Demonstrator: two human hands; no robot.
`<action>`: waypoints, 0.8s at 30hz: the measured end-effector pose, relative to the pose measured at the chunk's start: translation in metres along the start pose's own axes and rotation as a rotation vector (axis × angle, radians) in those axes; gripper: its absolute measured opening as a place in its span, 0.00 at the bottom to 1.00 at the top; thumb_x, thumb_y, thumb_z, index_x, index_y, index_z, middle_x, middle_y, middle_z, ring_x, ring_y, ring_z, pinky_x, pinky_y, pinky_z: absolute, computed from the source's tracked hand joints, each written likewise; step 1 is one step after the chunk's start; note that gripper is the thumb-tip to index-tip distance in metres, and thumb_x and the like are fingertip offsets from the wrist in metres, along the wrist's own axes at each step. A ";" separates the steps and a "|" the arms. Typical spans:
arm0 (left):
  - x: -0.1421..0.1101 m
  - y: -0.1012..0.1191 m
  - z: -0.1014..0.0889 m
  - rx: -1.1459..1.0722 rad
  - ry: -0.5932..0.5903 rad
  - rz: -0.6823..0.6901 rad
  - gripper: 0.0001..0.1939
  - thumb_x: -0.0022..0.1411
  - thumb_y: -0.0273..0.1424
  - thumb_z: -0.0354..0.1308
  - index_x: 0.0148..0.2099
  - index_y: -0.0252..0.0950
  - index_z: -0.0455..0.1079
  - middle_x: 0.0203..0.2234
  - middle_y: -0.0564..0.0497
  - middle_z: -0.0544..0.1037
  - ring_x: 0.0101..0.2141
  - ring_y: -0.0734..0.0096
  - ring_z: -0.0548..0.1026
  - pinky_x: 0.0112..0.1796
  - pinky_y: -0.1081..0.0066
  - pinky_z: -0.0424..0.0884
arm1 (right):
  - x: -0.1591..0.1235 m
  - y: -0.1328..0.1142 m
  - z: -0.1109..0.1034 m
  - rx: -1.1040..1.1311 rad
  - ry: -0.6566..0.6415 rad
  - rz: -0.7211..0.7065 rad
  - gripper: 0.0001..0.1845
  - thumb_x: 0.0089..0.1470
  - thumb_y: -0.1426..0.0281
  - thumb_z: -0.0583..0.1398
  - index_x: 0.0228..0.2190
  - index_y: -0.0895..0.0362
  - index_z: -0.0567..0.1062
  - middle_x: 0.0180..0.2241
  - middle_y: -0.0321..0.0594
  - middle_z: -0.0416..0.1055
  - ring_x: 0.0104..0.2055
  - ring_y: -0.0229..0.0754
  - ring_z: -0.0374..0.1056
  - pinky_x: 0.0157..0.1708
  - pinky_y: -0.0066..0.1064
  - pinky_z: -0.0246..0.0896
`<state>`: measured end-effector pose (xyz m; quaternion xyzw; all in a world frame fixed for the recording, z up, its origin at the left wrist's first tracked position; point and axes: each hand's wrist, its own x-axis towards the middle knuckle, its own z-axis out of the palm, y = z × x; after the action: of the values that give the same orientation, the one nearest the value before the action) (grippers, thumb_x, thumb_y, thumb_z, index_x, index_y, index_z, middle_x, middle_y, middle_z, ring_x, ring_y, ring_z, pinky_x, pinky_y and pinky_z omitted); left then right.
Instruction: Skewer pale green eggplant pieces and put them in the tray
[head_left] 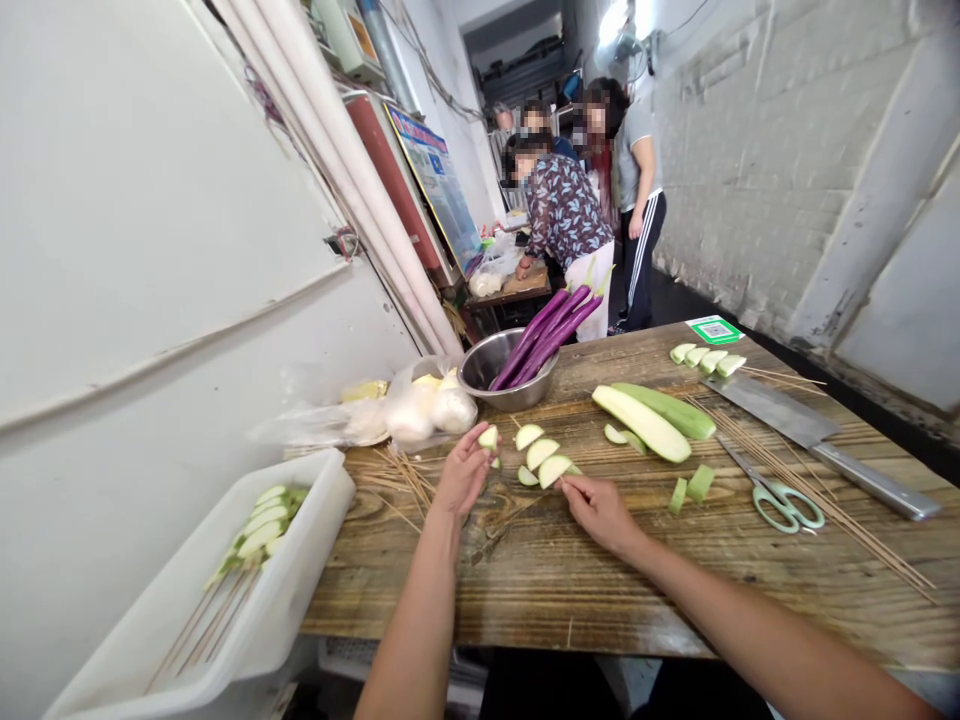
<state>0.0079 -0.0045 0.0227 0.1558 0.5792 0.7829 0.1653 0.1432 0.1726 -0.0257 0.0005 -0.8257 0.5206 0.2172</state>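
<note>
Your right hand point(600, 510) pinches the skewer point(517, 423) closed at its near end; its long axis slants away and leftward above the table point(420, 590), between your hands. It carries pale, green-edged half-round slices point(541, 455). Your left fingers point(472, 452), partly curled, grip a cut piece point(489, 438). The green card point(715, 330) shows a QR code; its lettering is unreadable.

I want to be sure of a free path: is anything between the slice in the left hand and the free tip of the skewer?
Nothing visible stands between the slice in the left hand and the tip of the skewer. The loose piece lies nearer the person, off that line.
</note>
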 end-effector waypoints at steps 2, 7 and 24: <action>0.005 -0.003 0.008 -0.152 0.012 -0.063 0.22 0.47 0.26 0.56 0.47 0.32 0.68 0.45 0.42 0.72 0.44 0.67 0.71 0.45 0.69 0.66 | -0.002 -0.003 0.001 0.015 -0.047 -0.030 0.19 0.57 0.66 0.48 0.28 0.58 0.76 0.22 0.35 0.69 0.24 0.37 0.62 0.27 0.25 0.55; 0.022 -0.016 0.023 -0.586 0.066 -0.195 0.21 0.49 0.23 0.50 0.47 0.27 0.67 0.44 0.38 0.72 0.37 0.67 0.73 0.37 0.68 0.71 | -0.003 -0.005 0.001 0.051 -0.063 -0.015 0.18 0.57 0.66 0.48 0.27 0.59 0.74 0.18 0.33 0.63 0.21 0.35 0.57 0.24 0.24 0.52; 0.043 -0.033 0.031 -0.791 0.185 -0.374 0.11 0.62 0.24 0.47 0.45 0.32 0.65 0.39 0.43 0.75 0.40 0.65 0.75 0.40 0.63 0.73 | -0.005 -0.009 0.004 0.018 -0.100 0.054 0.18 0.57 0.65 0.49 0.25 0.59 0.73 0.18 0.32 0.61 0.22 0.34 0.56 0.24 0.23 0.50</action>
<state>-0.0147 0.0502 0.0015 -0.0975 0.2656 0.9114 0.2987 0.1487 0.1637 -0.0216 0.0062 -0.8305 0.5329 0.1617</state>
